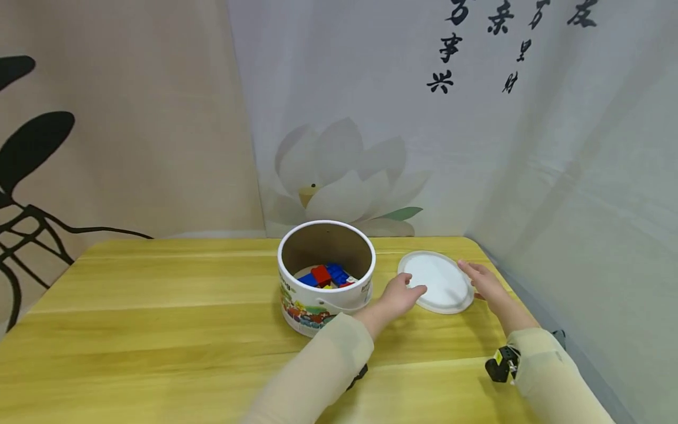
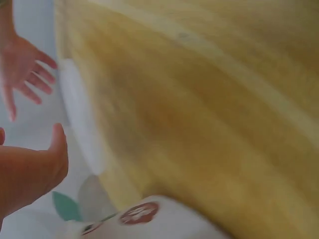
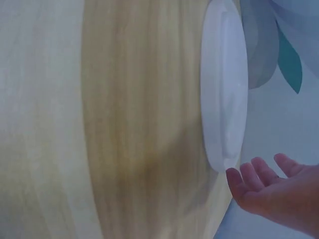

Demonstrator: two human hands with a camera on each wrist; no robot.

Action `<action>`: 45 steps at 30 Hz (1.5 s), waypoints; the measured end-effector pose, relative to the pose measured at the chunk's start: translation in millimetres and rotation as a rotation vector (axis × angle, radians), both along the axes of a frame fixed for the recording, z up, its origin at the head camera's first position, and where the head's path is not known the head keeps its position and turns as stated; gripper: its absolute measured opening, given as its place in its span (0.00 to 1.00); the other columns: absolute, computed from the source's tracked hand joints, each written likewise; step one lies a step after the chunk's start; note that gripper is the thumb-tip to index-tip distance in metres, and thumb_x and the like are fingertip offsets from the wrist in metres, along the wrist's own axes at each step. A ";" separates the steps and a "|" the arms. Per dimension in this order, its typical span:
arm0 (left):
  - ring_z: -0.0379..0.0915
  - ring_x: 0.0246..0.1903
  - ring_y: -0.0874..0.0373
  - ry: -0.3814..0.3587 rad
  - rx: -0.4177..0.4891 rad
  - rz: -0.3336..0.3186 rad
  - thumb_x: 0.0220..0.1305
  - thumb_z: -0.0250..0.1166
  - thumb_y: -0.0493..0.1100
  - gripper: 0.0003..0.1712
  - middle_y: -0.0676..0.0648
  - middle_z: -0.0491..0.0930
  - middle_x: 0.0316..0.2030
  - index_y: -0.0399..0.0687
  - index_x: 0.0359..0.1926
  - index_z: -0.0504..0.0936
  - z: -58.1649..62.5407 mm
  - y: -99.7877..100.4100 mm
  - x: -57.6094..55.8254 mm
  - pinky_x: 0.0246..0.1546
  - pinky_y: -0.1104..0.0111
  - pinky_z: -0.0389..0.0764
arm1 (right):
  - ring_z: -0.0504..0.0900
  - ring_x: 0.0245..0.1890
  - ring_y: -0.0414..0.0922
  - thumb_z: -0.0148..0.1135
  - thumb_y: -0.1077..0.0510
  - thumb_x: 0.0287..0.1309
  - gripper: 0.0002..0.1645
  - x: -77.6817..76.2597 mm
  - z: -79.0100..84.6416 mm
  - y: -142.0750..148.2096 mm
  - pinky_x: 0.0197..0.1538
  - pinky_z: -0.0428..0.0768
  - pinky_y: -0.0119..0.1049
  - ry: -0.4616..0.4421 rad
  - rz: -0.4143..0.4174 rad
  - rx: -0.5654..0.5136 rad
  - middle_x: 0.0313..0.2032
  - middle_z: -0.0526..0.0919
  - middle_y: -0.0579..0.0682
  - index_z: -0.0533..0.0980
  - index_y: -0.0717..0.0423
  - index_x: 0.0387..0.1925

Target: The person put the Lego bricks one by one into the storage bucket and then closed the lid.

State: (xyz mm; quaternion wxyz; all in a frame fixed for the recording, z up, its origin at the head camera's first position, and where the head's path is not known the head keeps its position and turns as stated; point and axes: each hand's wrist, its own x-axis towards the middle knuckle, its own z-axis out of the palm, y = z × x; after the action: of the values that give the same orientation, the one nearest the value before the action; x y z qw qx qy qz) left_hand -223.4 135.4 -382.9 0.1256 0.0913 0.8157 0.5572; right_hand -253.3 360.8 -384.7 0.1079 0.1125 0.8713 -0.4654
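A round white lid [image 1: 436,281] lies flat on the wooden table, between my two hands. Over its left edge reaches my left hand [image 1: 398,294], thumb raised and fingers relaxed, holding nothing. On the other side my right hand [image 1: 486,284] is beside the lid's right rim with its fingers spread. In the right wrist view the loosely bent fingers of the right hand [image 3: 279,191] overlap the lower end of the lid [image 3: 224,89]. Left of the lid stands a white bucket [image 1: 302,306] with printed pictures, uncovered, with red and blue building blocks [image 1: 321,275] at its bottom.
The bucket's thin handle [image 1: 344,308] hangs down its front, partly behind the left forearm. A pale cloth with printed flowers and characters [image 1: 339,159] hangs behind the table [image 1: 175,330], and another part of it runs along the right edge.
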 end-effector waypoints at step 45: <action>0.75 0.51 0.43 -0.152 0.140 -0.054 0.63 0.55 0.55 0.42 0.35 0.76 0.52 0.33 0.69 0.55 -10.9 -5.0 0.8 0.59 0.57 0.71 | 0.74 0.30 0.39 0.41 0.38 0.66 0.46 17.1 -4.7 29.9 0.34 0.80 0.31 -0.065 -0.128 0.082 0.41 0.72 0.63 0.52 0.75 0.64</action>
State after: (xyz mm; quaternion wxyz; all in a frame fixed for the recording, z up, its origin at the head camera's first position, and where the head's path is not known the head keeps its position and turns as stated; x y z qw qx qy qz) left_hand -222.6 130.4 -393.8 0.1951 0.0792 0.7602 0.6146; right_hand -236.2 390.7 -389.5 0.1013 0.1875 0.8766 -0.4315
